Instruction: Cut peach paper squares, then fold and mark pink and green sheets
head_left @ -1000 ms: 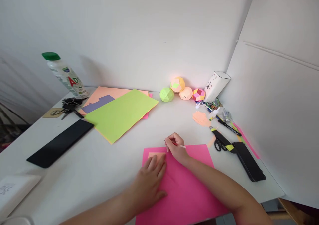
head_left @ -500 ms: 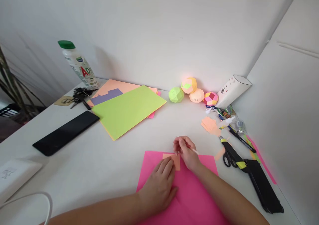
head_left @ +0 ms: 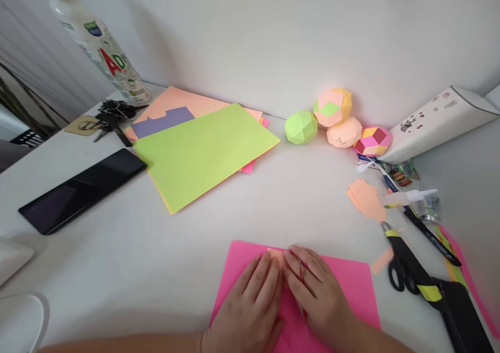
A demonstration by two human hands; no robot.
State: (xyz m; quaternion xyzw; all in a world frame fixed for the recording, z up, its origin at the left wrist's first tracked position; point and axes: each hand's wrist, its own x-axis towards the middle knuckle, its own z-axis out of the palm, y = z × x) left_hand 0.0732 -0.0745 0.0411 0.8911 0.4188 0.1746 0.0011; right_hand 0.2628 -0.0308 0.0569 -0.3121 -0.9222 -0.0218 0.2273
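A pink paper sheet lies in front of me, and a small peach paper piece rests near its top edge. My left hand presses flat on the peach piece, fingers stretched out, hiding its left part. On the piece's right side lie the fingertips of my right hand. A slim red and whitish pen-like stick is tucked between the right hand's fingers; most of it is hidden, so its exact kind does not show. The two hands almost touch over the piece.
Green paper tops a stack at the back, near a black phone, keys and a spray can. Paper polyhedra sit by the wall. Scissors, a utility knife and peach cutouts lie right.
My right hand has come down from above the peach piece's right corner to lie on the piece beside my left hand. The view has moved closer to the table.
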